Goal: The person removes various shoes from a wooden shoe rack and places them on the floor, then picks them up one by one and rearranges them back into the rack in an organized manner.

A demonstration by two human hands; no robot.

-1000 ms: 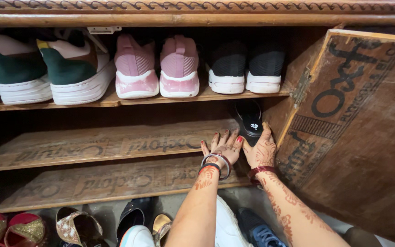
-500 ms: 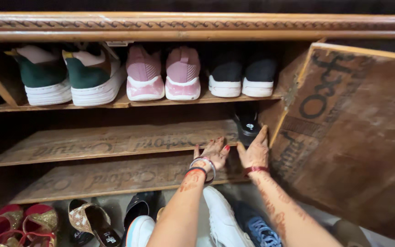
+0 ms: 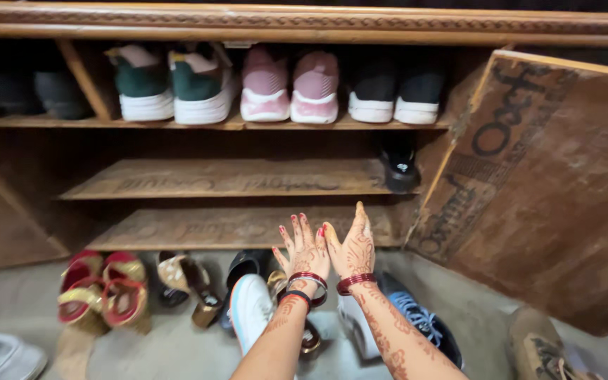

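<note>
My left hand [image 3: 304,246] and my right hand [image 3: 352,244] are raised side by side, fingers spread, holding nothing, in front of the lowest wooden shelf [image 3: 198,229] of a shoe cabinet. Both wear red bangles and henna patterns. A black shoe [image 3: 399,165] sits alone at the right end of the middle shelf [image 3: 226,179], well above and to the right of my hands. Just below my hands on the floor lie a white shoe [image 3: 251,309] and a blue-laced sneaker [image 3: 416,320].
The top shelf holds green-and-white sneakers [image 3: 170,88], pink sneakers [image 3: 290,88] and black-and-white shoes [image 3: 397,91]. The open cabinet door [image 3: 550,183] stands at the right. Red-and-gold sandals [image 3: 103,288], gold heels [image 3: 188,281] and a tan shoe [image 3: 540,348] lie on the floor.
Both hands have let go of the black shoe on the middle shelf and drawn back and down toward me. The view has pulled back and shifted, showing more floor.
</note>
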